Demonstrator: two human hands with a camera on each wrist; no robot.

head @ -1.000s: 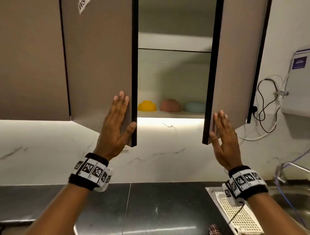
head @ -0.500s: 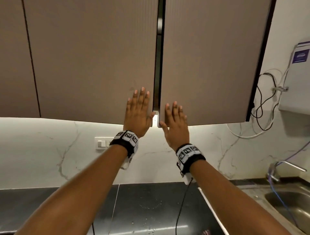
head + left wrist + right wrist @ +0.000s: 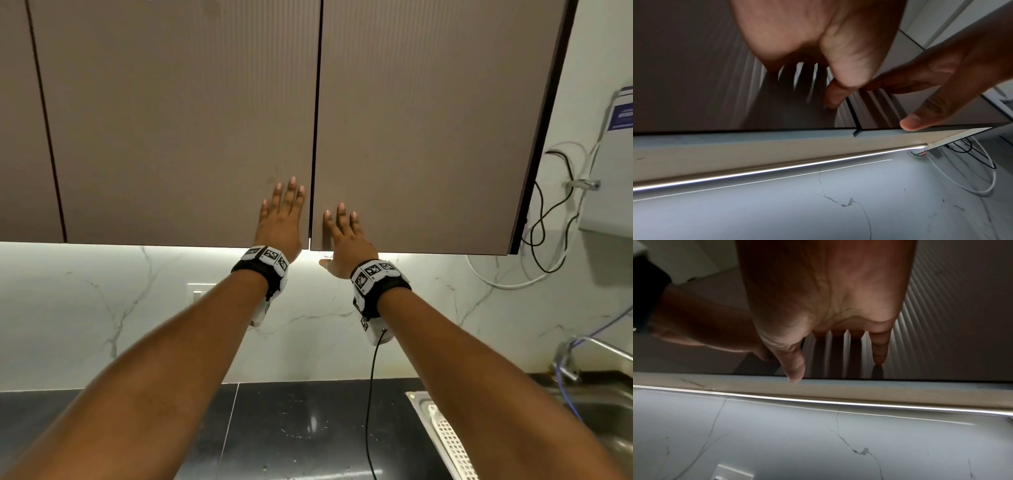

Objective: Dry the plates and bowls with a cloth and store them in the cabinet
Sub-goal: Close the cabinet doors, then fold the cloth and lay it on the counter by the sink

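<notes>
Left hand (image 3: 281, 219) and right hand (image 3: 344, 240) lie flat, fingers straight and slightly spread, holding nothing, pressing the two cabinet doors (image 3: 191, 120) closed beside the seam between them. Plates and bowls not visible, presumably stored inside.

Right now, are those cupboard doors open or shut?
Shut. The two doors meet along a thin seam, nothing of the inside shows, and the left hand and right hand lie flat against them.

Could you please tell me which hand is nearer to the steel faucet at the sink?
Right. The right hand presses the right brown cabinet door, on the side of the steel faucet; the left hand lies beyond the door seam.
</notes>
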